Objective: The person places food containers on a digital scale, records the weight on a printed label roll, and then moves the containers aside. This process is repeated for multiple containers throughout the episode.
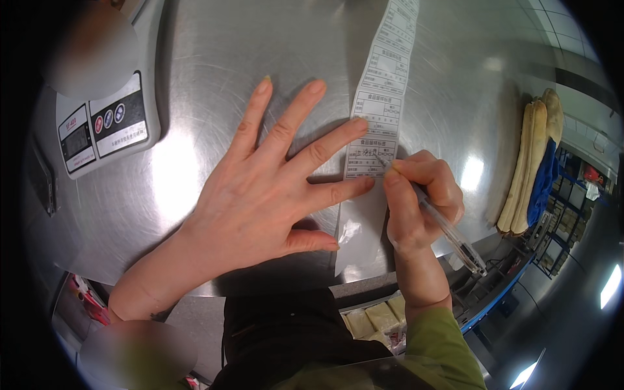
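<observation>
A long strip of printed paper labels (379,109) lies on the stainless steel table (219,39), running from the top edge down towards the front. My left hand (273,180) is spread flat with its fingers apart, two fingertips resting on the strip. In my right hand (421,195) is a clear plastic pen (451,234), its tip touching the lowest printed label, beside some handwriting. Below that label the strip is blank and a little wrinkled.
A digital kitchen scale (117,114) stands at the left. Beige and blue gloves or cloths (529,170) lie near the right table edge. Below the front edge are wrapped pale blocks (375,319). A dark flat object (45,183) lies far left.
</observation>
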Tool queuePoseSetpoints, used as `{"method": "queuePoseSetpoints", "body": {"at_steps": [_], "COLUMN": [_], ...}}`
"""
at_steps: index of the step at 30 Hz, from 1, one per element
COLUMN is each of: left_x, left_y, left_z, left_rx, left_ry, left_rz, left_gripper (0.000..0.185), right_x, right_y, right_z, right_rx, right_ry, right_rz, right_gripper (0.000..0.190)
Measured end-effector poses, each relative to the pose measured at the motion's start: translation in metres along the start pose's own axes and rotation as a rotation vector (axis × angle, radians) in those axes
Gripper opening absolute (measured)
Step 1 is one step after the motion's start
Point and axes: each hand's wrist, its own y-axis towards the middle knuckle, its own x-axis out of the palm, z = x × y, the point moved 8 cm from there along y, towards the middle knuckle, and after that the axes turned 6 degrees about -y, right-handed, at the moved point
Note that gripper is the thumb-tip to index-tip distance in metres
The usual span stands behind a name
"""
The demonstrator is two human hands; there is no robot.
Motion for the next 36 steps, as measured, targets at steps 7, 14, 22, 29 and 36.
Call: {"method": "queuePoseSetpoints", "body": {"at_steps": [7, 14, 22, 29, 36], "left_x": [0.001, 0.001, 0.001, -0.003, -0.005], "left_y": [0.0, 0.0, 0.0, 0.001, 0.002], "left_z": [0.0, -0.001, -0.001, 0.001, 0.0], "left_rx": [0.005, 0.003, -0.002, -0.007, -0.018], "left_ry": [0.004, -0.001, -0.011, -0.044, -0.06], "left_rz": [-0.007, -0.011, -0.009, -0.009, -0.038], "left_gripper": [0.074, 0.074, 0.073, 0.07, 0.069], "right_x": [-0.002, -0.001, -0.001, -0.006, -0.018], "right_y": [-0.001, 0.0, 0.0, -0.005, -0.002], "right_z": [0.001, 0.001, 0.001, 0.014, 0.025], "right_rx": [-0.007, 0.008, 0.011, 0.081, 0.225], "right_ry": [-0.016, 0.0, 0.0, 0.194, 0.356], "right_rz": [-0.014, -0.013, -0.023, 0.06, 0.16], "right_gripper": [0.015, 0.015, 0.013, 0.01, 0.011]}}
